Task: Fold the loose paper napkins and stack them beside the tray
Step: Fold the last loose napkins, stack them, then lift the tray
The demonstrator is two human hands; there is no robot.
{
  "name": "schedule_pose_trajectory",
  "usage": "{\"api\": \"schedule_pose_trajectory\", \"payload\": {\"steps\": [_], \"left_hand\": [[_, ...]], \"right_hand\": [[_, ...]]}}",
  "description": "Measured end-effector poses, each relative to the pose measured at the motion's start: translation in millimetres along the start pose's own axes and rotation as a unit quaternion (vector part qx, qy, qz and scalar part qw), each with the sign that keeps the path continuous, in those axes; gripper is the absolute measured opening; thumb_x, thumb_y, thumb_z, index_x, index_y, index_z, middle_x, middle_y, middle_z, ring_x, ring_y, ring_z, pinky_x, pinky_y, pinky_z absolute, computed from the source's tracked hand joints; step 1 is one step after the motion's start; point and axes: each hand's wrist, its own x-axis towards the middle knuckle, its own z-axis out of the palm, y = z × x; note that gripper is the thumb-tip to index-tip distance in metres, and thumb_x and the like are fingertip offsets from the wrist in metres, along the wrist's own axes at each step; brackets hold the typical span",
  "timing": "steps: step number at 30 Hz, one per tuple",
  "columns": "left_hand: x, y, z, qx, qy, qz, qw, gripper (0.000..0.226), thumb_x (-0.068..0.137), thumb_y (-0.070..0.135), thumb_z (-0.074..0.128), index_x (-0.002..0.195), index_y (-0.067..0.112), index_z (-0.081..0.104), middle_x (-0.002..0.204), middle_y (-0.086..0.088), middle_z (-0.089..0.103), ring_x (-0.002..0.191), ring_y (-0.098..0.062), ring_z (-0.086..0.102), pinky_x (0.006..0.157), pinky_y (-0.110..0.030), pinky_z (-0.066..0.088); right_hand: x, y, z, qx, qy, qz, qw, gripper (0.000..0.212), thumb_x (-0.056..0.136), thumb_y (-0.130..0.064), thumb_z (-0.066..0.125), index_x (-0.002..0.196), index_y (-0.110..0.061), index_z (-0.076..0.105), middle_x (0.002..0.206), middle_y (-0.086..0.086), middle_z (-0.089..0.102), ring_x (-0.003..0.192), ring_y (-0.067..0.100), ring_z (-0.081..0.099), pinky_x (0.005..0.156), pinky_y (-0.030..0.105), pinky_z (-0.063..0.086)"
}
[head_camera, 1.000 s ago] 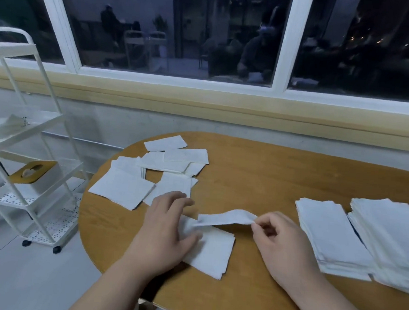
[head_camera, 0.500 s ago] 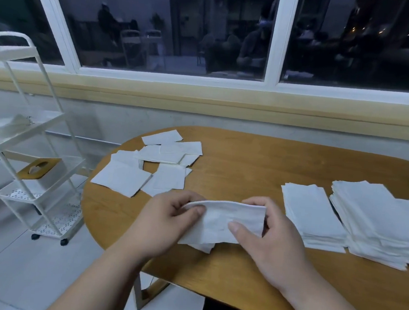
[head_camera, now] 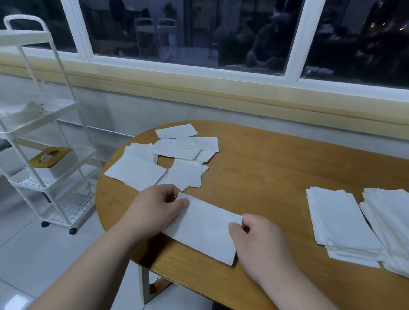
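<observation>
A white paper napkin, folded into a long rectangle, lies flat near the front edge of the wooden table. My left hand pinches its left end between thumb and curled fingers. My right hand pinches its right end the same way. Several loose unfolded napkins lie scattered behind my left hand. Two stacks of folded napkins sit at the right: a nearer stack and a taller stack at the frame's edge. No tray shows in the head view.
A white wheeled shelf cart stands on the tiled floor to the left of the table, with a wooden-topped tissue box on a middle shelf. A wall and a dark window run behind the table.
The napkin's top flap came over and down. It went from half-lifted between my hands to folded and flat on the table, both hands now at its ends.
</observation>
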Motion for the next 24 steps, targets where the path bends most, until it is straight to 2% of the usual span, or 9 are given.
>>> {"api": "schedule_pose_trajectory", "payload": {"steps": [2,6,9,11,14,16,19,22,24], "left_hand": [[7,0,5,0.021,0.006,0.010,1.000,0.019,0.090,0.043,0.067,0.083,0.025,0.067,0.075,0.002,0.066,0.067,-0.011,0.059,0.060,-0.027,0.044],[15,1,17,0.071,0.012,0.028,0.997,0.010,0.091,0.044,0.065,0.097,0.036,0.064,0.080,0.012,0.066,0.077,-0.005,0.061,0.065,-0.024,0.048],[17,-5,26,0.133,0.035,0.080,0.987,0.041,0.089,0.045,0.068,0.128,0.037,0.058,0.088,0.018,0.060,0.086,-0.002,0.057,0.074,-0.023,0.046],[19,-9,29,0.134,0.074,0.109,0.982,0.053,0.087,0.043,0.072,0.136,0.033,0.054,0.090,0.019,0.055,0.089,-0.004,0.053,0.078,-0.025,0.046],[21,-13,30,0.090,0.122,0.116,0.982,0.048,0.087,0.042,0.072,0.132,0.030,0.058,0.087,0.016,0.054,0.088,-0.006,0.052,0.075,-0.027,0.045],[22,-14,30,0.057,0.140,0.102,0.983,0.041,0.088,0.040,0.069,0.127,0.029,0.060,0.084,0.012,0.055,0.086,-0.008,0.053,0.072,-0.029,0.046],[24,-17,31,0.036,0.151,0.088,0.984,0.029,0.090,0.034,0.066,0.118,0.027,0.063,0.081,0.011,0.055,0.083,-0.009,0.055,0.071,-0.030,0.047],[26,-20,30,0.021,0.161,0.074,0.984,0.022,0.090,0.027,0.063,0.111,0.025,0.064,0.081,0.011,0.056,0.082,-0.010,0.055,0.074,-0.033,0.050],[28,-22,30,0.015,0.172,0.065,0.983,0.020,0.090,0.023,0.061,0.109,0.026,0.064,0.082,0.011,0.056,0.083,-0.011,0.055,0.077,-0.036,0.051]], "right_hand": [[6,0,2,-0.013,0.016,0.004,1.000,0.041,0.088,-0.024,0.055,0.058,-0.014,0.030,0.051,-0.005,0.030,0.051,0.012,0.032,0.047,0.025,0.020],[13,4,6,-0.073,0.028,-0.015,0.997,0.040,0.085,-0.022,0.055,0.055,-0.013,0.030,0.057,-0.004,0.038,0.064,0.013,0.039,0.053,0.031,0.027],[13,12,8,-0.146,0.031,-0.032,0.988,0.031,0.085,-0.029,0.060,0.063,-0.016,0.042,0.070,-0.006,0.046,0.073,0.013,0.045,0.064,0.030,0.040],[12,14,7,-0.154,0.034,-0.033,0.987,0.021,0.085,-0.036,0.062,0.078,-0.024,0.045,0.084,-0.013,0.047,0.082,0.009,0.046,0.073,0.028,0.043],[16,12,6,-0.143,0.028,-0.033,0.989,0.029,0.086,-0.044,0.061,0.106,-0.034,0.041,0.105,-0.017,0.042,0.100,0.007,0.044,0.089,0.026,0.043],[23,6,7,-0.142,0.017,-0.051,0.988,0.030,0.088,-0.044,0.060,0.112,-0.034,0.044,0.109,-0.017,0.042,0.105,0.006,0.043,0.093,0.026,0.042],[48,-6,17,-0.138,-0.031,-0.072,0.987,0.021,0.089,-0.039,0.059,0.109,-0.032,0.053,0.107,-0.016,0.047,0.110,0.008,0.046,0.095,0.028,0.042],[83,-19,31,-0.124,-0.052,-0.056,0.989,0.014,0.090,-0.039,0.058,0.101,-0.029,0.058,0.103,-0.015,0.052,0.109,0.013,0.050,0.094,0.033,0.046],[104,-29,43,-0.138,-0.058,-0.039,0.988,0.022,0.090,-0.043,0.058,0.089,-0.022,0.061,0.096,-0.010,0.057,0.102,0.020,0.054,0.090,0.039,0.049]]}}
